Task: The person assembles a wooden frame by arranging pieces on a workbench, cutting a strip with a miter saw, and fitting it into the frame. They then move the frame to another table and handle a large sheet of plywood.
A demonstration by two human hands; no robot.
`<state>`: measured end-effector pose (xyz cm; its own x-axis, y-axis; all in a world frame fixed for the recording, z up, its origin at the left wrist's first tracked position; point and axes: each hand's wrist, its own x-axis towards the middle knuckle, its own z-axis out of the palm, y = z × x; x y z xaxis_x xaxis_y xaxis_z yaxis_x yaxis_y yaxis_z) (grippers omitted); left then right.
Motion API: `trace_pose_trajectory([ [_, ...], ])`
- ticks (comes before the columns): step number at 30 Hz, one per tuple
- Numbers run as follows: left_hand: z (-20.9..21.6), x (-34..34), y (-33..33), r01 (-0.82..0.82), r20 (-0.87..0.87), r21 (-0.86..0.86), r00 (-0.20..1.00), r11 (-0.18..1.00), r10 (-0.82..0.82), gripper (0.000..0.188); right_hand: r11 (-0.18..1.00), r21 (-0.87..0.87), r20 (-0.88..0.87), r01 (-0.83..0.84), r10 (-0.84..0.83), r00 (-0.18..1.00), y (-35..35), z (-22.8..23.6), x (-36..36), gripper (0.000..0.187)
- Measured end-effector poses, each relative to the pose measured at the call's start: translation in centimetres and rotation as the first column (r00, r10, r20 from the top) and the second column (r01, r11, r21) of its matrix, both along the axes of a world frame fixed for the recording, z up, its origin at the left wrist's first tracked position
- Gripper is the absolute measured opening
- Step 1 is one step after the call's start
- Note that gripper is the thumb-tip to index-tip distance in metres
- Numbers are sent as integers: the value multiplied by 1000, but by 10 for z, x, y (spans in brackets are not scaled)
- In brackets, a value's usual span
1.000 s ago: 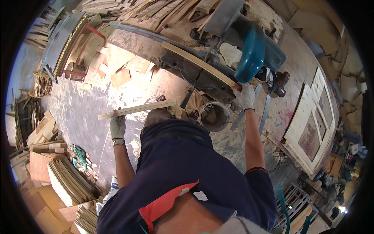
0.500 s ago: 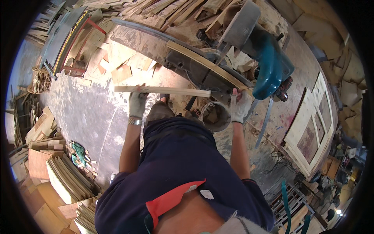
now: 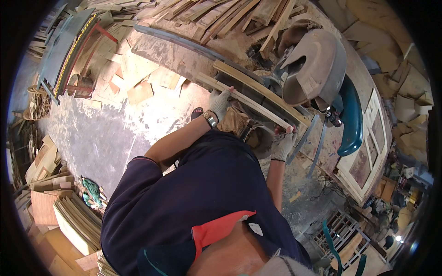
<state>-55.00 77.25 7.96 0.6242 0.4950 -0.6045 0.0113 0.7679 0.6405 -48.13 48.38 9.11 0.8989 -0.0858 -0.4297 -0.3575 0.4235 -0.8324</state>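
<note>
A pale wooden strip [image 3: 258, 107] runs slantwise in front of me, between both my hands. My left hand [image 3: 219, 104], in a light knitted glove, is closed on it toward its far-left end, a finger over the top. At the near-right end my right hand [image 3: 282, 143], gloved the same way, grips the strip with its fingertips. Just beyond, parallel to it, a second wooden strip [image 3: 262, 93] lies along the fence of the mitre saw. The saw's grey guard [image 3: 317, 64] and teal housing [image 3: 352, 119] stand to the right of both strips.
A round bucket [image 3: 258, 141] stands below the saw bench, beside my right hand. Long offcuts [image 3: 230, 18] are piled behind the saw. A wooden frame [image 3: 368, 152] lies at the right. Board scraps [image 3: 142, 87] cover the floor at the far left, and stacked panels [image 3: 78, 221] stand lower left.
My left hand has brought its strip rightward and forward, up to the strip at the fence. My right hand has left the fence strip and now holds the carried one. The saw head has swung up.
</note>
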Motion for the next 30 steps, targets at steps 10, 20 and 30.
trace_pose_trajectory([
  [10,-2,-11,68,-213,115,55,972,976,205,59,981,-159,-79,108,-122,989,-13,9,10,24],
  [20,-4,37,89,108,-212,607,977,787,30,37,912,-380,25,157,-160,987,9,10,59,30],
  [30,-16,57,82,71,-299,739,925,670,233,53,828,-550,75,109,-82,994,5,-19,86,20],
])
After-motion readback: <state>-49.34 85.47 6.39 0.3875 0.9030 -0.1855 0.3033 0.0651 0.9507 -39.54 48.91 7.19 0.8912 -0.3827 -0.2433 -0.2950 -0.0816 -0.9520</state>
